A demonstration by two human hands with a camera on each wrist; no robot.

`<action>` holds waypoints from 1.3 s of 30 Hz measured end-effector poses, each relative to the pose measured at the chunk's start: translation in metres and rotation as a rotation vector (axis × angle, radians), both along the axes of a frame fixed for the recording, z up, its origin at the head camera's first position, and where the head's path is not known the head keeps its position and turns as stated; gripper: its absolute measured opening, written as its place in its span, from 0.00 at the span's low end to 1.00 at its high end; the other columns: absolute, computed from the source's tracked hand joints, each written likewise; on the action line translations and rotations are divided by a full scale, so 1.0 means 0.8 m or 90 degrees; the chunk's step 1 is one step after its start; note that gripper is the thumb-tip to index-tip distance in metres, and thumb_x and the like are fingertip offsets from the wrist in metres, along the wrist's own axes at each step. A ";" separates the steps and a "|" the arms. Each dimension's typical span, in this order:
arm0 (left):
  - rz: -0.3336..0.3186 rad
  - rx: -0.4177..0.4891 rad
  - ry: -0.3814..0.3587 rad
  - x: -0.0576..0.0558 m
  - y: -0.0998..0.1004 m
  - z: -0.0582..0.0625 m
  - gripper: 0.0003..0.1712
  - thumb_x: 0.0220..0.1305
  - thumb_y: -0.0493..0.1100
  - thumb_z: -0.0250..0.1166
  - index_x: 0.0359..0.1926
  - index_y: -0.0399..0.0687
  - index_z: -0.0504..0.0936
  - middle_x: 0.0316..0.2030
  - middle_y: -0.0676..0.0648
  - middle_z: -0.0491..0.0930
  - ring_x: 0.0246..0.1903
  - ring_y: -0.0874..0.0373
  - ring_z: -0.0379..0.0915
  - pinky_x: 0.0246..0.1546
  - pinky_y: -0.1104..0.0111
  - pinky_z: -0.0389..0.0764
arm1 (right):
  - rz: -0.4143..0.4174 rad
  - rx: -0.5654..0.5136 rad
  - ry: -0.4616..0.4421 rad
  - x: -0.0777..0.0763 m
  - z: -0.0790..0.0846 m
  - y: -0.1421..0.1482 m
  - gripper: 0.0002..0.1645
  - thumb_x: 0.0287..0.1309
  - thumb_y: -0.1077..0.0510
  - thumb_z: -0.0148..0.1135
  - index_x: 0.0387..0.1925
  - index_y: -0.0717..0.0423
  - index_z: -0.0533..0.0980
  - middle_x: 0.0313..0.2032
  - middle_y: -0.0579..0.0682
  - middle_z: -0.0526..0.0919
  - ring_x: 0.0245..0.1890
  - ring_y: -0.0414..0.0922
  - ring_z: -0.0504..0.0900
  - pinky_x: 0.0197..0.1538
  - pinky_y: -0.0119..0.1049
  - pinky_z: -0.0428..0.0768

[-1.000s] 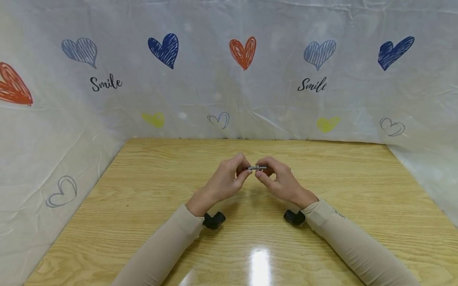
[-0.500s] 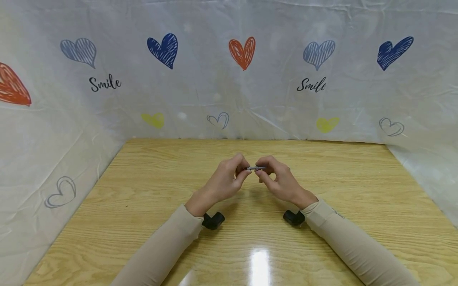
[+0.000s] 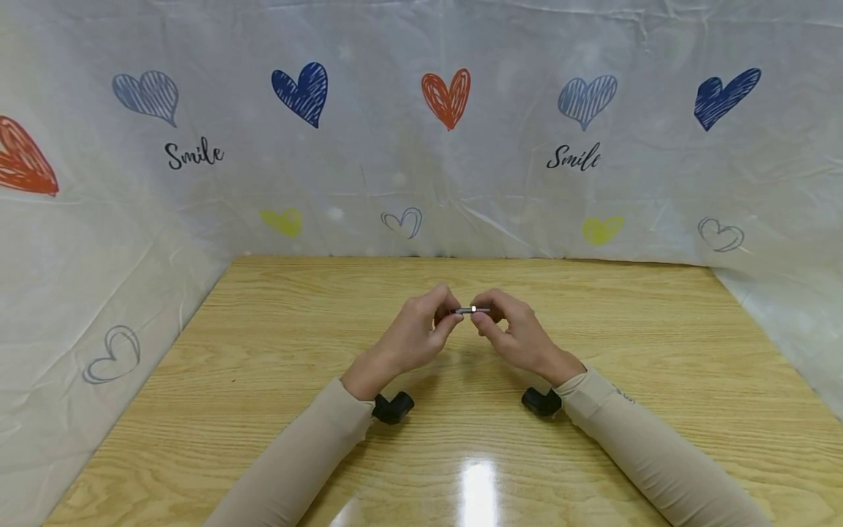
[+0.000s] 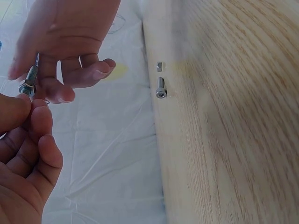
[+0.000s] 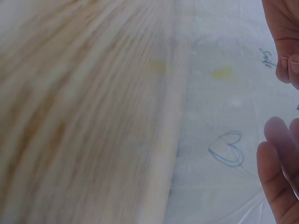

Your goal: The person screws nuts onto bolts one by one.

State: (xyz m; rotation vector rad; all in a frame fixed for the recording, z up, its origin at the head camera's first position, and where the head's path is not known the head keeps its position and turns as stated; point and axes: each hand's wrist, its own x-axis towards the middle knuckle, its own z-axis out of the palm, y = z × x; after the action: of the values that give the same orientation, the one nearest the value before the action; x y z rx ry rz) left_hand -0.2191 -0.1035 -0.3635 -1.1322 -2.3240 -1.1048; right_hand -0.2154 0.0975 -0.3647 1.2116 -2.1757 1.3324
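Note:
In the head view my left hand (image 3: 421, 329) pinches one end of a silvery bolt (image 3: 463, 311) between thumb and fingers. The bolt lies roughly level above the table and points to the right. A hex nut (image 3: 473, 309) sits around its shank, with the thumb and index fingertips of my right hand (image 3: 520, 333) gripping at it. From the left wrist, the bolt's thread (image 4: 32, 74) runs up toward the right hand (image 4: 74, 42); the bolt's held end is hidden by the left fingers. The right wrist view catches only parts of both hands, without the bolt.
On the wooden table (image 3: 296, 307), the left wrist view shows a second socket-head bolt (image 4: 161, 88) and a loose nut (image 4: 159, 66) lying near each other; the hands hide them in the head view. White sheeting (image 3: 369, 168) printed with hearts stands behind the table and at both sides.
The nut now catches light brightly, and my right fingertips have shifted slightly around it. My left hand has stayed in the same place on the bolt.

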 end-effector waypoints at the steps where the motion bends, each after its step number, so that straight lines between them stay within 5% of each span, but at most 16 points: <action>1: 0.000 -0.001 -0.001 0.000 0.000 0.000 0.08 0.62 0.30 0.63 0.36 0.44 0.71 0.25 0.53 0.74 0.21 0.66 0.67 0.24 0.73 0.72 | -0.001 0.001 -0.003 0.000 0.000 0.000 0.11 0.59 0.74 0.57 0.44 0.66 0.72 0.35 0.56 0.79 0.27 0.50 0.79 0.32 0.39 0.78; 6: 0.004 -0.003 -0.002 0.001 -0.001 0.002 0.08 0.63 0.31 0.62 0.36 0.45 0.71 0.25 0.53 0.74 0.21 0.66 0.67 0.24 0.73 0.72 | 0.005 -0.009 0.007 0.001 0.001 0.000 0.17 0.56 0.75 0.60 0.47 0.66 0.69 0.38 0.60 0.79 0.30 0.49 0.79 0.34 0.42 0.80; 21: 0.000 -0.014 -0.009 0.002 -0.002 0.003 0.05 0.65 0.33 0.61 0.37 0.41 0.72 0.25 0.49 0.75 0.21 0.66 0.67 0.23 0.73 0.71 | 0.024 -0.028 0.022 -0.002 -0.001 -0.001 0.10 0.59 0.76 0.55 0.42 0.68 0.72 0.34 0.55 0.77 0.24 0.50 0.79 0.29 0.39 0.79; 29: -0.008 -0.001 -0.005 0.000 -0.001 0.002 0.07 0.63 0.31 0.62 0.36 0.42 0.71 0.25 0.49 0.75 0.21 0.66 0.67 0.23 0.73 0.71 | -0.006 0.001 0.017 -0.023 -0.025 0.003 0.09 0.60 0.75 0.56 0.39 0.62 0.74 0.31 0.51 0.78 0.24 0.47 0.79 0.29 0.35 0.77; 39: 0.002 -0.001 -0.010 0.000 -0.001 0.001 0.08 0.64 0.31 0.62 0.35 0.45 0.71 0.25 0.51 0.75 0.21 0.66 0.68 0.24 0.72 0.73 | 0.012 -0.012 0.009 -0.031 -0.036 0.008 0.20 0.58 0.68 0.63 0.51 0.57 0.71 0.42 0.52 0.80 0.31 0.44 0.80 0.34 0.36 0.79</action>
State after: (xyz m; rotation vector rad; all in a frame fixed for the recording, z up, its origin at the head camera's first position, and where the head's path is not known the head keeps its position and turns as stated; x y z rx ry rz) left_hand -0.2191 -0.1043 -0.3626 -1.1242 -2.3380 -1.1149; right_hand -0.2399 0.1039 -0.3937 1.2336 -2.1416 1.3448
